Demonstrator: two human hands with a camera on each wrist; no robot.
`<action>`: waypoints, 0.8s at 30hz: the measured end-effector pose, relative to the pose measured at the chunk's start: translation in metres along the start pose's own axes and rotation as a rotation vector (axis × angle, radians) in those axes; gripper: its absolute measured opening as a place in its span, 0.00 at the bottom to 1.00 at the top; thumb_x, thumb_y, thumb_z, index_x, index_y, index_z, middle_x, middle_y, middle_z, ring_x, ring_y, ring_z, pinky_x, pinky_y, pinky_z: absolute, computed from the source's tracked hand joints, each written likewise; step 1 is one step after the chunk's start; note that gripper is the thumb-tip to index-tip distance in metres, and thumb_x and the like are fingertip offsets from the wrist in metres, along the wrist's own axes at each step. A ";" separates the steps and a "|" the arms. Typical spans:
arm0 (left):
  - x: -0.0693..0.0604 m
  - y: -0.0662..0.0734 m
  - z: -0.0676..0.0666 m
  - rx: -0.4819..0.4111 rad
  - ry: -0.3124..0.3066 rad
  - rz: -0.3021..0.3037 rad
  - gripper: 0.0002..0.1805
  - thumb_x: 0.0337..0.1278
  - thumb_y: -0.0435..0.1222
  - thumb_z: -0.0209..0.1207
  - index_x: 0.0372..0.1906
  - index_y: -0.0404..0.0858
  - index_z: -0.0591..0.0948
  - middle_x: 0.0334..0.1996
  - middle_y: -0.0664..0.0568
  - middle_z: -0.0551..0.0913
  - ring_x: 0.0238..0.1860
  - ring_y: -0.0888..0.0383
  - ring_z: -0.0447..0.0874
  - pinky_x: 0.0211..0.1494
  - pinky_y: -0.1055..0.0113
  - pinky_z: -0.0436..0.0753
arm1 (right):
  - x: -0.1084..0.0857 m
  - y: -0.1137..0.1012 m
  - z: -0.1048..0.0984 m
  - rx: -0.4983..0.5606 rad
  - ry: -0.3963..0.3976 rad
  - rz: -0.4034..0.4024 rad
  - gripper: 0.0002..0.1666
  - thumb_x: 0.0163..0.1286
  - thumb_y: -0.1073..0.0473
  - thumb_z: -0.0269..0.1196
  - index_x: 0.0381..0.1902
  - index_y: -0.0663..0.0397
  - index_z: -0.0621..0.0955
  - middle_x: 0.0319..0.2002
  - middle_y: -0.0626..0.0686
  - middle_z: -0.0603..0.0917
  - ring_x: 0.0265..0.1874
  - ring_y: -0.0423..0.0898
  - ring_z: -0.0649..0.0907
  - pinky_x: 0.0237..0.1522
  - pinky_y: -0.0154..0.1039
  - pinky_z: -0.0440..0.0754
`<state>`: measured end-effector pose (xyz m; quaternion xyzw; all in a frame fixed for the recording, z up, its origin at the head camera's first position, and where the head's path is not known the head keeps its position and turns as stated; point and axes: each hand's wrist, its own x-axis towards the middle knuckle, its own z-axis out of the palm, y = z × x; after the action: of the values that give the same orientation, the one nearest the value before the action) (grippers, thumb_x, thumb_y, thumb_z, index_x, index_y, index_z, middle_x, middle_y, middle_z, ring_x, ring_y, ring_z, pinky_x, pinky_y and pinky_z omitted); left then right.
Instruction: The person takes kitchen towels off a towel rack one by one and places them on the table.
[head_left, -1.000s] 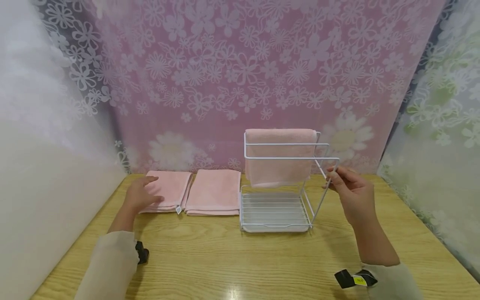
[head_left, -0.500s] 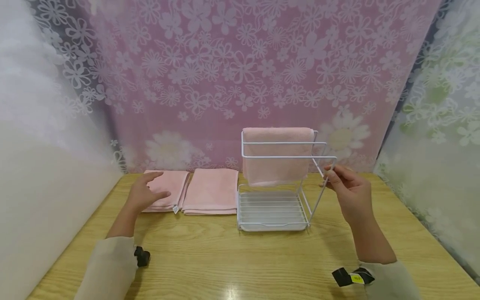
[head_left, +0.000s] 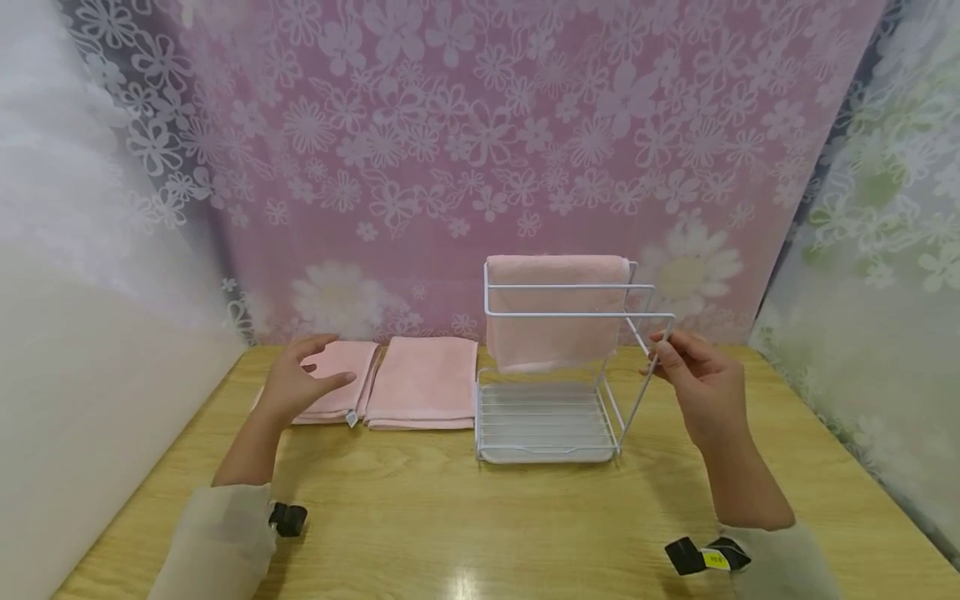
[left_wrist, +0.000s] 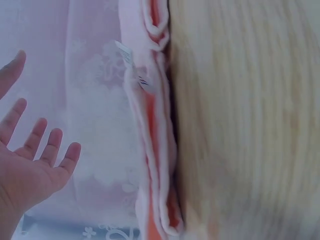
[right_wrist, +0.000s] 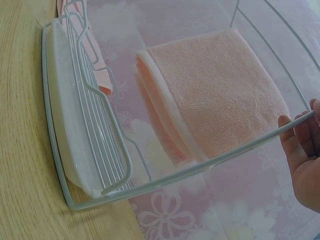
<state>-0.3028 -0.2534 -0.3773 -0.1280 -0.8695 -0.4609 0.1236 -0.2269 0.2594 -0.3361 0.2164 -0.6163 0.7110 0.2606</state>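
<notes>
In front of you and to the right, a white wire rack stood upright on the wood-grain tabletop, its slatted bottom shelf sitting over a shallow white tray. A soft pink towel hung folded over the rack's rear top rail. On your left lay two more pink towels, folded flat in layers: the far-left towel, with a small white label poking from its near right corner, and the middle towel, just beside the rack.
</notes>
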 end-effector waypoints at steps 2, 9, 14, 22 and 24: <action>-0.001 0.005 0.001 -0.027 0.000 0.009 0.39 0.50 0.44 0.72 0.68 0.40 0.72 0.68 0.42 0.64 0.67 0.40 0.61 0.65 0.42 0.66 | -0.001 0.000 0.000 -0.012 -0.005 -0.004 0.13 0.71 0.71 0.57 0.50 0.75 0.81 0.42 0.50 0.84 0.35 0.42 0.83 0.40 0.33 0.83; -0.003 0.028 0.002 -0.064 0.001 0.031 0.38 0.50 0.44 0.72 0.68 0.43 0.72 0.69 0.43 0.65 0.68 0.41 0.62 0.65 0.43 0.67 | 0.000 0.000 0.003 -0.018 0.007 -0.020 0.14 0.71 0.71 0.57 0.50 0.74 0.81 0.42 0.50 0.85 0.35 0.41 0.83 0.39 0.32 0.83; -0.003 0.042 0.004 -0.100 -0.003 0.045 0.37 0.50 0.42 0.73 0.67 0.43 0.73 0.69 0.44 0.65 0.68 0.42 0.62 0.66 0.43 0.67 | 0.000 -0.002 0.004 -0.006 0.019 -0.013 0.14 0.71 0.71 0.57 0.50 0.74 0.81 0.41 0.51 0.85 0.35 0.42 0.83 0.39 0.33 0.83; -0.002 0.055 0.012 -0.152 -0.007 0.086 0.34 0.51 0.38 0.72 0.66 0.41 0.75 0.67 0.46 0.68 0.68 0.45 0.63 0.66 0.43 0.66 | -0.001 -0.001 0.003 0.006 0.019 -0.011 0.13 0.71 0.72 0.56 0.50 0.75 0.81 0.41 0.51 0.85 0.33 0.41 0.84 0.39 0.33 0.84; -0.003 0.060 0.013 -0.156 -0.011 0.102 0.34 0.51 0.37 0.72 0.65 0.40 0.75 0.66 0.47 0.68 0.67 0.45 0.63 0.66 0.44 0.67 | -0.001 0.000 0.003 -0.003 0.021 -0.009 0.13 0.71 0.71 0.57 0.49 0.75 0.81 0.40 0.51 0.85 0.32 0.41 0.84 0.39 0.34 0.84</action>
<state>-0.2815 -0.2104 -0.3393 -0.1840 -0.8238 -0.5197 0.1320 -0.2258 0.2565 -0.3362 0.2114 -0.6137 0.7110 0.2705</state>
